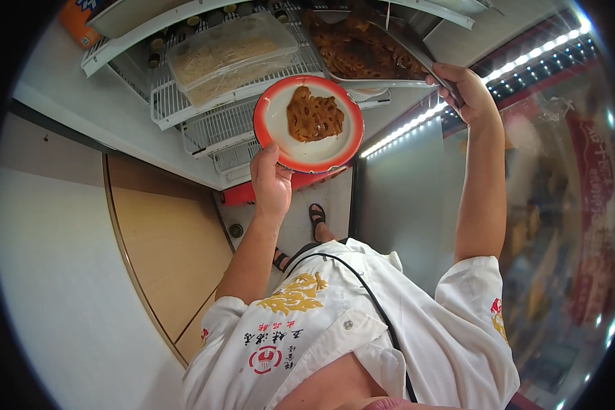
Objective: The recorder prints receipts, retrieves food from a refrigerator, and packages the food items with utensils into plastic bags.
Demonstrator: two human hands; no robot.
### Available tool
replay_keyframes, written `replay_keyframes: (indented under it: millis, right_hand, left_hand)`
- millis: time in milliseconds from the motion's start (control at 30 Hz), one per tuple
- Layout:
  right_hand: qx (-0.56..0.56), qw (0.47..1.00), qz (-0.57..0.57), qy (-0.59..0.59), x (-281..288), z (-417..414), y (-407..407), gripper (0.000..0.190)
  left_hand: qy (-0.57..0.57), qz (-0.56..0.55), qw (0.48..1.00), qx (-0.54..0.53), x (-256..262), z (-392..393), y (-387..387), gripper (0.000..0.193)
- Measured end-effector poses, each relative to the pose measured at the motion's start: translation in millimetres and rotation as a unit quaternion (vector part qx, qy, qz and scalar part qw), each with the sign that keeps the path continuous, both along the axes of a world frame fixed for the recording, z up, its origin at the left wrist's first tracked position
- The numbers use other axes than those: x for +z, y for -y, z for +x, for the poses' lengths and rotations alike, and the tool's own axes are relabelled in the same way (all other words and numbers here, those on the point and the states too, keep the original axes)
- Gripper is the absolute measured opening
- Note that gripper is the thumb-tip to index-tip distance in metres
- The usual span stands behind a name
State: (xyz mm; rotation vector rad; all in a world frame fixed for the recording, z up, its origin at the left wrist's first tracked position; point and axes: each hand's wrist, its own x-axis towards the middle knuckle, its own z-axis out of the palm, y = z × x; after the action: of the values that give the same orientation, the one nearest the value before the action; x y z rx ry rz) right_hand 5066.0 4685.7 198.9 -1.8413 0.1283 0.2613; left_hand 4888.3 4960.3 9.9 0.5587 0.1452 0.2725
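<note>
My left hand (271, 177) grips the lower left rim of a red-and-white enamel plate (312, 158), thumb on top. A small heap of brown sauced lotus root slices (315, 115) lies on the plate. Up at the right, my right hand (464, 92) is closed around a long metal utensil (443, 82), perhaps tongs, which reaches over a metal tray (359, 83). More brown lotus root slices (361, 43) fill that tray on the refrigerator shelf. The utensil's far end is hard to make out against the food.
Beside the tray, stacked clear plastic containers (230, 56) hold pale food on a white wire shelf (159, 97). Small dark bottles (156, 48) stand behind them. A glass door with an LED strip (405, 128) stands open at my right; wooden panels (169, 225) are at the left.
</note>
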Motion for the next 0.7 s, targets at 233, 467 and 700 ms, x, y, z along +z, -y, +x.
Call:
replay_keyframes:
  millis: [233,467,700]
  right_hand:
    - [0.091,0.994,-0.058,0.021,7.3,-37.6,25.2,0.02]
    - [0.22,0.972,-0.078,-0.006,1.6,-91.9,14.3,0.031]
    - [0.082,0.99,-0.114,0.026,18.4,-85.4,19.8,0.033]
  left_hand:
    - [0.008,0.02,1.0,-0.009,-4.5,-0.5,-1.5,0.028]
    - [-0.01,0.004,1.0,0.011,2.5,0.7,1.4,0.02]
    - [-0.004,0.009,1.0,0.012,6.5,0.2,3.0,0.022]
